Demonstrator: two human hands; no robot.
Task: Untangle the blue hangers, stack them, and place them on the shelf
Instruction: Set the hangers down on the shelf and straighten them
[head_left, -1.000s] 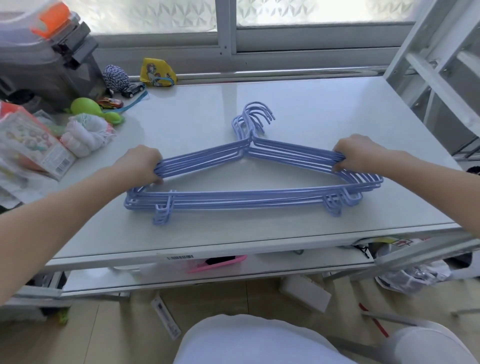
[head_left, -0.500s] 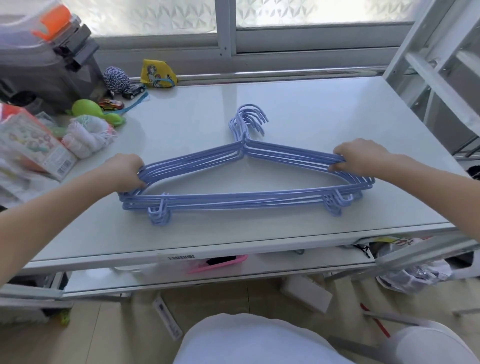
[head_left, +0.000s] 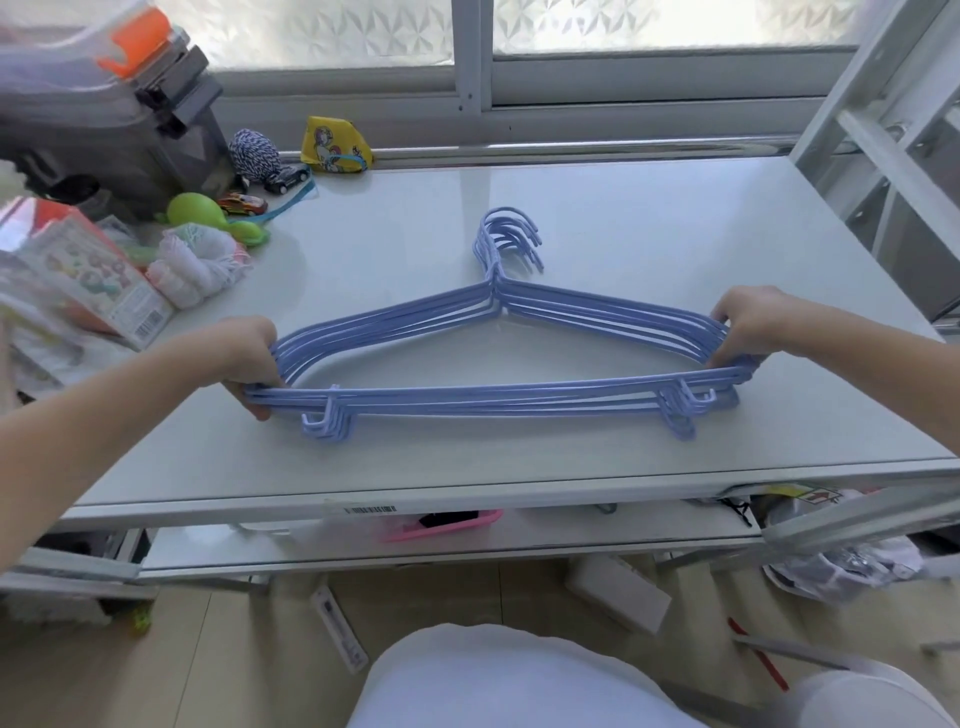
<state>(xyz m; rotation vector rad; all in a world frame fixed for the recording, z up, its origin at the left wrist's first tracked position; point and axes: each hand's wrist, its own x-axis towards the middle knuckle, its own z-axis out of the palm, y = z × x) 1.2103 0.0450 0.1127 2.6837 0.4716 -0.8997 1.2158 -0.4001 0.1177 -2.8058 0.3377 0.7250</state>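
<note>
The scene is bright, with daylight coming from the frosted window (head_left: 332, 31) at the far side. The white table (head_left: 649, 218) reflects this light as a soft pale glare on its far part. Shadows are weak; only a faint one lies under the blue hangers (head_left: 498, 364). The wide lens bends straight lines near the edges, for example the metal frame (head_left: 883, 130) at the right. The boxes (head_left: 78, 275) at the far left look blurred, while the middle is sharp.
</note>
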